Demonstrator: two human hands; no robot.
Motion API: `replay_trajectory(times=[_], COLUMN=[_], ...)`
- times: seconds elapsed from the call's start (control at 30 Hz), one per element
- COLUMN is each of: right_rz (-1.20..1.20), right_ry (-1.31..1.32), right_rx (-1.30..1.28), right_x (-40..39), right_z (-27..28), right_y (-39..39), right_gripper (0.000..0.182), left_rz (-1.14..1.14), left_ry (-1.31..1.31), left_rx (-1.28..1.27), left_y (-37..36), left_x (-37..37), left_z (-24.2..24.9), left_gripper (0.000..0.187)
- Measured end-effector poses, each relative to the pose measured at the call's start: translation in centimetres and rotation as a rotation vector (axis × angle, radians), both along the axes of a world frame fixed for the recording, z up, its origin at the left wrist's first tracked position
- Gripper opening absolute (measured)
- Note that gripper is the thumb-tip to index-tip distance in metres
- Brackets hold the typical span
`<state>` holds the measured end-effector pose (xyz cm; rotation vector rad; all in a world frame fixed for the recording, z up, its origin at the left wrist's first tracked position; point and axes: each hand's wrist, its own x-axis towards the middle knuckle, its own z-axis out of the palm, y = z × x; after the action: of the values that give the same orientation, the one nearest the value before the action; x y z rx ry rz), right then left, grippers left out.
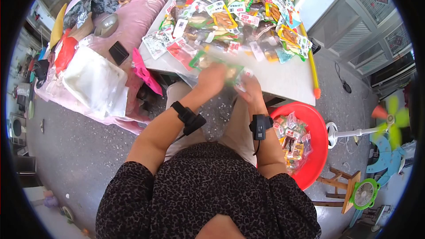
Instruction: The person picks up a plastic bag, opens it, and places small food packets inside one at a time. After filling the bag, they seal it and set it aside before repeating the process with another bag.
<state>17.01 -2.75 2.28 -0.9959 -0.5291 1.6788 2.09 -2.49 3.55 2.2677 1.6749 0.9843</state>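
By the surface point(285, 79): left hand point(211, 79), right hand point(250, 90) both grasping a green-edged packet point(232, 72)
Packet's long axis: roughly sideways, blurred
Red basin point(319, 148): assorted packets point(292, 144)

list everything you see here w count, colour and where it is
Table: one, white, ahead
Packets: many, multicoloured, heaped on table; more in tub
Blurred packet: one, green-edged, at the hands
Tub: one, red, floor right
Stick: one, yellow, table's right edge
Cover: one, pink, left
Tray: one, white, on cover
Fans: two, green parts, right
Stool: one, brown, right
Edge clutter: uncountable, mixed, both sides
Wristbands: two, black, wrists
Left hand: one, bare, table's near edge
Right hand: one, bare, beside it
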Motion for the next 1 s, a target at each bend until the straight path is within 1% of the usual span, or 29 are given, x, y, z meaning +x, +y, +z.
replay_trajectory(times=[0.07, 0.17, 0.23, 0.3, 0.4, 0.5, 0.57, 0.6, 0.67, 0.7, 0.77, 0.8, 0.87, 0.9, 1.0], right_rz=[0.042, 0.013, 0.195, 0.366, 0.440, 0.541, 0.604, 0.627, 0.454, 0.371, 0.326, 0.302, 0.404, 0.453, 0.558], right_ry=[0.128, 0.167, -0.181, -0.533, -0.593, -0.664, -0.967, -1.114, -1.024, -0.975, -0.602, -0.416, -0.427, -0.433, -0.636], right_rx=[0.089, 0.092, 0.085, 0.070, 0.135, 0.254, 0.653, 0.857, 0.721, 0.653, 0.350, 0.200, 0.227, 0.241, 0.225], right_x=[-0.8, -2.9, -3.0, -2.7, -2.5, -2.4, -2.2, -2.4, -3.3, -3.8, -4.0, -4.1, -3.6, -3.4, -2.7], right_z=[-1.0, -0.9, 0.6, 2.1, 2.9, 0.6, -3.2, -2.9, -2.3, -1.2, 0.8, 1.5, 1.8, 2.3, 4.1], right_y=[0.7, 0.7, 0.9, 0.8, 0.8, 2.6, 4.8, 5.0, 4.7, 4.2, 3.3, 3.1, 3.0, 3.0, 2.9], right_gripper=[0.020, 0.018, 0.014, 0.016, 0.020, 0.023, 0.022, 0.021, 0.020, 0.020, 0.019, 0.019, 0.018, 0.018, 0.017], left_rz=[0.017, 0.019, -0.019, -0.046, -0.063, -0.082, -0.086, -0.078, -0.062, -0.073, -0.091, -0.075, -0.044, -0.059, -0.102], left_ry=[-0.001, 0.060, 0.026, 0.001, -0.020, -0.041, -0.058, -0.070, -0.094, -0.120, -0.174, -0.159, -0.130, -0.132, -0.114], left_rx=[0.007, -0.035, 0.027, 0.056, 0.059, 0.064, 0.073, 0.076, 0.089, 0.129, 0.203, 0.164, 0.085, 0.105, 0.124], left_y=[-0.2, -0.1, -0.3, -0.6, -0.5, -0.6, -0.6, -0.6, -0.2, 0.0, 0.1, 0.1, -0.2, -0.2, -0.2], left_x=[0.6, 0.9, 0.7, 0.7, 0.4, 0.4, 0.4, 0.4, 0.2, 0.0, -0.5, -0.7, -0.9, -1.0, -1.3], left_z=[0.1, 0.1, 0.3, 0.3, 0.1, -0.2, -0.1, -0.2, -0.5, -0.4, -0.2, 0.0, 0.4, 0.4, 0.3], left_gripper=[0.009, 0.008, 0.007, 0.007, 0.007, 0.008, 0.009, 0.010, 0.011, 0.011, 0.011, 0.011, 0.011, 0.011, 0.011])
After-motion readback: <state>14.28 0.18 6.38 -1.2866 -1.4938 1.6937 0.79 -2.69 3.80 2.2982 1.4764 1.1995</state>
